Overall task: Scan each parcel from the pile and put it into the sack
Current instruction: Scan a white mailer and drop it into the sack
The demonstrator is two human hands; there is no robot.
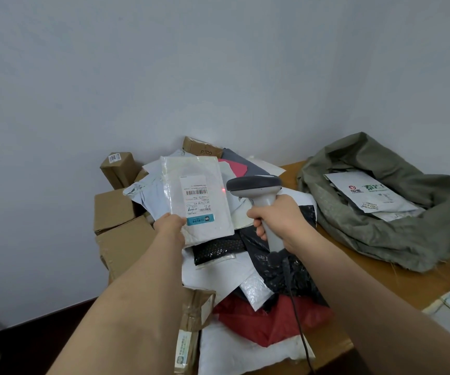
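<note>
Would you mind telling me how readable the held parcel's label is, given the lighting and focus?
Head view: soft, even light; mild glare on the parcel plastic beside the label; barcodes show, small print blurs; frame edges bend from the wide lens.

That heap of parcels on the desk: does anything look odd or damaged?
Nothing looks damaged. The pile of cardboard boxes and plastic mailers is jumbled, some overhanging the wooden table edge. The grey-green woven sack slumps open.

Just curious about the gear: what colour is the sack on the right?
The sack is dull grey-green woven cloth, seen in the head view, the only one.
</note>
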